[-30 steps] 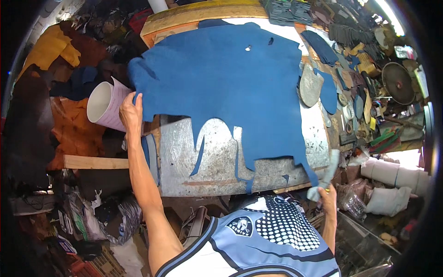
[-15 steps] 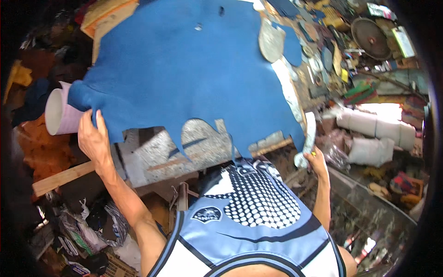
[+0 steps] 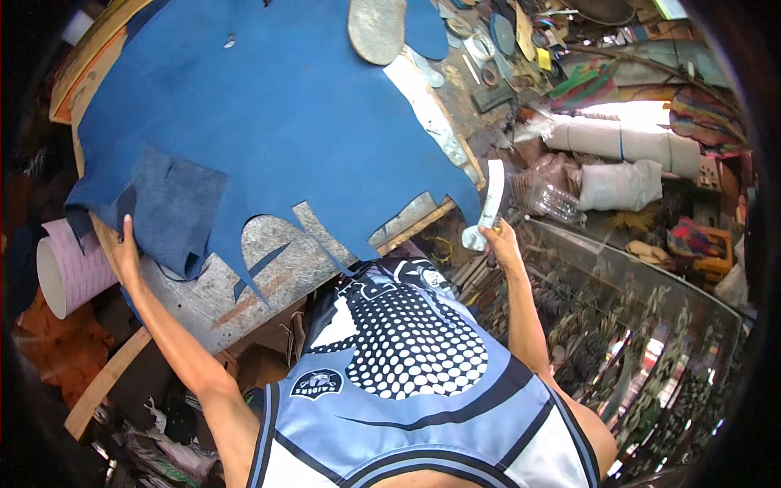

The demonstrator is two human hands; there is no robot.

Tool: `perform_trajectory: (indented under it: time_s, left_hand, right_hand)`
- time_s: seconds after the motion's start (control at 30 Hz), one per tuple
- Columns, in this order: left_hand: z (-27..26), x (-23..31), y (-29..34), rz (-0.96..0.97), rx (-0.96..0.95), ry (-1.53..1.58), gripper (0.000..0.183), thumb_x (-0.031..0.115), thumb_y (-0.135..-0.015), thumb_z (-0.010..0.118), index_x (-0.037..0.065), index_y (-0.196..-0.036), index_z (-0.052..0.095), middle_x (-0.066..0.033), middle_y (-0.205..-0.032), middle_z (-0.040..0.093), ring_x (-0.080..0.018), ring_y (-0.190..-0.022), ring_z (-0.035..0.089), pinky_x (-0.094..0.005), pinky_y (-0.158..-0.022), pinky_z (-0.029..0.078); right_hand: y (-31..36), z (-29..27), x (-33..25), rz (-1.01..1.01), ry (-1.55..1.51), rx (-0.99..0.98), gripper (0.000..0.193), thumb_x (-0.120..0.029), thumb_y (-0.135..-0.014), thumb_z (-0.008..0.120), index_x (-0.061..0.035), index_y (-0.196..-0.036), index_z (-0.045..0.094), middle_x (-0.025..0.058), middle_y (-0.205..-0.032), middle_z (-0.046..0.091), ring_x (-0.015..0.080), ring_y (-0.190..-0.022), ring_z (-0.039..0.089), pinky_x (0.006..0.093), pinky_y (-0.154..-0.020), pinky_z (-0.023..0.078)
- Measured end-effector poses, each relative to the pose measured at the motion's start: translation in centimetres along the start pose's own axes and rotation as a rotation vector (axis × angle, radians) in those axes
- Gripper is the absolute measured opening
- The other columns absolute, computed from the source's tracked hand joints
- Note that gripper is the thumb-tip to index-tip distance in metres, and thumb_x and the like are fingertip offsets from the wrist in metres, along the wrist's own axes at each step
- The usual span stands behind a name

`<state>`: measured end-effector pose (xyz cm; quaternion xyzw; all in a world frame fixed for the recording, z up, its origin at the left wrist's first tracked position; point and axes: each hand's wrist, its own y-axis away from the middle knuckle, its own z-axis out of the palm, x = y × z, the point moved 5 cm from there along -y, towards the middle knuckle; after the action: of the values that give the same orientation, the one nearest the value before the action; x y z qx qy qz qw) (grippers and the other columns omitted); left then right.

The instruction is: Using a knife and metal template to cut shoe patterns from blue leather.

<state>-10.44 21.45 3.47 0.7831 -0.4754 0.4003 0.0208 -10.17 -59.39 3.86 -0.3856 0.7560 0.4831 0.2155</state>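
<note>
A large blue sheet (image 3: 268, 122), leather-like with a ragged cut front edge, covers most of the worktop. Its near left corner is turned over, so a darker patch (image 3: 179, 203) shows. My left hand (image 3: 124, 252) is at that folded corner with a fingertip against the dark side; the edge seems gripped there, though most fingers are hidden. In my right hand (image 3: 503, 240), closed near its rounded lower end, is a narrow white curved strip (image 3: 493, 191). It stands just off the sheet's right corner. A grey rounded flat piece (image 3: 377, 32) lies on the sheet's far right.
Scuffed metal worktop (image 3: 203, 305) shows through the sheet's cut-outs. Beside my left hand lies a pinkish-white roll (image 3: 73, 272). Small tools and tape rolls (image 3: 482, 46) clutter the far right bench. Wrapped white rolls (image 3: 622, 146) and a glass-edged case (image 3: 643, 276) stand to the right.
The near left corner of the sheet has been folded over, baring its dark side. The view has swung right, and my right hand still holds the white strip.
</note>
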Motion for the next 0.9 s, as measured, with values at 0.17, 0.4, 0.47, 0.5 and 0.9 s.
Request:
perform_trajectory:
  time_s: [0.17,0.4,0.47,0.5,0.9]
  left_hand:
    - [0.3,-10.7,-2.4,-0.426,0.055,0.083,0.068,0.021,-0.089,0.069,-0.006,-0.144,0.040,-0.0197,-0.148,0.044,-0.0320,-0.133,0.046,-0.0365,-0.112,0.032]
    - [-2.7,-16.5,-8.1,-0.466,0.117,-0.402,0.066,0.029,-0.084,0.075,-0.007,-0.135,0.051,-0.0223,-0.132,0.059,-0.0323,-0.117,0.058,-0.0348,-0.100,0.045]
    - [-1.6,-16.7,-7.8,-0.426,0.077,-0.240,0.074,0.031,-0.083,0.077,-0.008,-0.137,0.047,-0.0226,-0.133,0.058,-0.0334,-0.118,0.058,-0.0354,-0.100,0.045]
    - [-1.9,-16.9,-7.4,-0.428,0.076,-0.248,0.074,0.031,-0.083,0.077,-0.008,-0.137,0.047,-0.0226,-0.133,0.058,-0.0334,-0.118,0.058,-0.0354,-0.100,0.045]
    - [-1.5,-5.4,-0.3,-0.662,-0.047,0.172,0.077,0.013,-0.087,0.072,-0.004,-0.149,0.029,-0.0248,-0.148,0.039,-0.0330,-0.133,0.043,-0.0424,-0.109,0.039]
  right_hand:
    - [-0.1,1.2,0.2,-0.017,-0.056,0.044,0.018,-0.014,-0.089,0.068,-0.0034,-0.102,0.060,-0.0001,-0.068,0.058,0.0084,-0.051,0.050,0.0250,-0.048,0.041]
    - [2.0,5.0,-1.9,-0.029,0.070,-0.144,0.019,-0.017,-0.089,0.069,-0.0041,-0.100,0.060,-0.0016,-0.067,0.056,0.0075,-0.053,0.049,0.0248,-0.050,0.039]
    - [2.7,5.2,-2.1,-0.025,0.038,-0.127,0.020,-0.017,-0.089,0.070,-0.0039,-0.100,0.060,-0.0022,-0.067,0.055,0.0074,-0.054,0.049,0.0244,-0.050,0.039]
    - [2.9,5.2,-1.7,-0.020,0.038,-0.133,0.020,-0.017,-0.089,0.070,-0.0039,-0.100,0.060,-0.0022,-0.067,0.055,0.0074,-0.054,0.049,0.0244,-0.050,0.039]
    - [3.6,0.2,1.9,0.043,-0.033,0.035,0.029,-0.021,-0.087,0.073,-0.0028,-0.103,0.058,0.0016,-0.069,0.060,0.0088,-0.053,0.053,0.0223,-0.047,0.042]
